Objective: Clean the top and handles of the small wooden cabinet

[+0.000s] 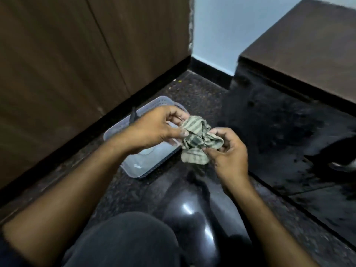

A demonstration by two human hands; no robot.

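Head view: left hand [154, 128] and right hand [229, 151] both pinch the striped cloth [198, 141], bunched between them. Soft, light, floppy; I'd gather it into the palm. Cabinet [308, 49] waits beyond the right hand.

No text, label, brand or number can be read anywhere here

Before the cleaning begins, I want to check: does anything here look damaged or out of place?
Yes. The wall edge beside the tall wooden panel looks chipped and rough. A few small crumbs lie on the dark floor near the baseboard.
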